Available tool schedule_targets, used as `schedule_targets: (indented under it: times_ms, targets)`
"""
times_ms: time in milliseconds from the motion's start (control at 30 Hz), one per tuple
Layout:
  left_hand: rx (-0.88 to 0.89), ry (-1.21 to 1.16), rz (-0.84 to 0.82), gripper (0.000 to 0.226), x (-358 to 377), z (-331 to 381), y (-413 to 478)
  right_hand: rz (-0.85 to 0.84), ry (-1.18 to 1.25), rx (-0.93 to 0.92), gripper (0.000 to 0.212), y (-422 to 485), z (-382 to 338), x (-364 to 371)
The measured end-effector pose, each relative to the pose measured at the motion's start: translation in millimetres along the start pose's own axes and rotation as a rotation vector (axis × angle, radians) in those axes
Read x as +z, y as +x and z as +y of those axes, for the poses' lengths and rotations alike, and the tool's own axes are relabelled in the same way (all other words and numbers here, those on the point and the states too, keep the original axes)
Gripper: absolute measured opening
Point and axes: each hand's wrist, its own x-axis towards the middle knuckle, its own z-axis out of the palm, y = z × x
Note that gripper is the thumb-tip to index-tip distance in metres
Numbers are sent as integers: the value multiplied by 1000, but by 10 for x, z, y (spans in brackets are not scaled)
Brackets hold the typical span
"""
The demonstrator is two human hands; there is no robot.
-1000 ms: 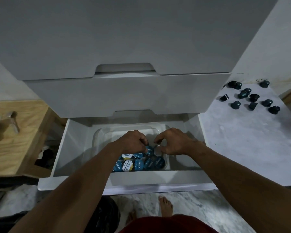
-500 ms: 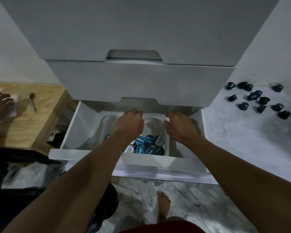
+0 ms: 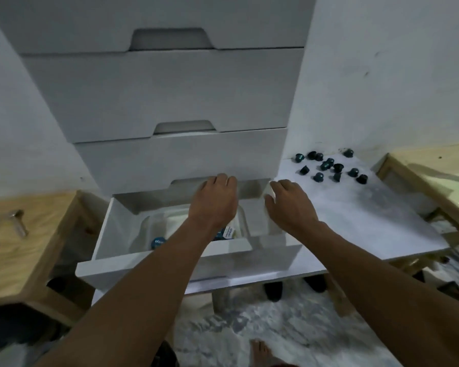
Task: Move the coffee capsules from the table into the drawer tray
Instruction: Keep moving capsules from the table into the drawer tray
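Nearest the viewer, below the open drawer [image 3: 112, 274], a bare foot [image 3: 260, 352] stands on a marbled floor [image 3: 263, 321]. Two bare forearms reach forward over the drawer's front panel. Inside the drawer sits a clear plastic tray [image 3: 154, 229]. It holds a blue capsule [image 3: 158, 242] near its front left corner and a labelled capsule [image 3: 228, 232] that peeks out beside the left wrist. The arm hides the rest of the tray.

The left hand [image 3: 215, 200] hovers over the back of the drawer, knuckles up and fingers curled under. Whether it holds anything cannot be told. The right hand [image 3: 289, 205] is at the drawer's right wall, fingers bent over the wall's white top edge. Whether they grip it cannot be told.

Left of the drawer stands a wooden bench [image 3: 37, 255] with a metal object [image 3: 17, 222] on it. Right of the drawer is a white bench [image 3: 355, 221]. About a dozen dark coffee capsules [image 3: 337, 167] lie scattered at its far end, well apart from both hands. Above the drawer rise closed white drawers [image 3: 170, 160] against a pale wall [image 3: 382, 75].
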Motion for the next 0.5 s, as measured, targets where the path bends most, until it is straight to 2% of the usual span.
schedule_targets:
  times_ms: [133,233,500]
  targets:
    - [120,-28,104,22,-63,363,178,49,-60,86,24,-113,343,-206]
    - [195,-33,141,14,-81,675,335,77,-53,165,29,-164,611,-337]
    - [290,-49,165,18,130,1471,779,96,-41,256,36,-254,1398,-540]
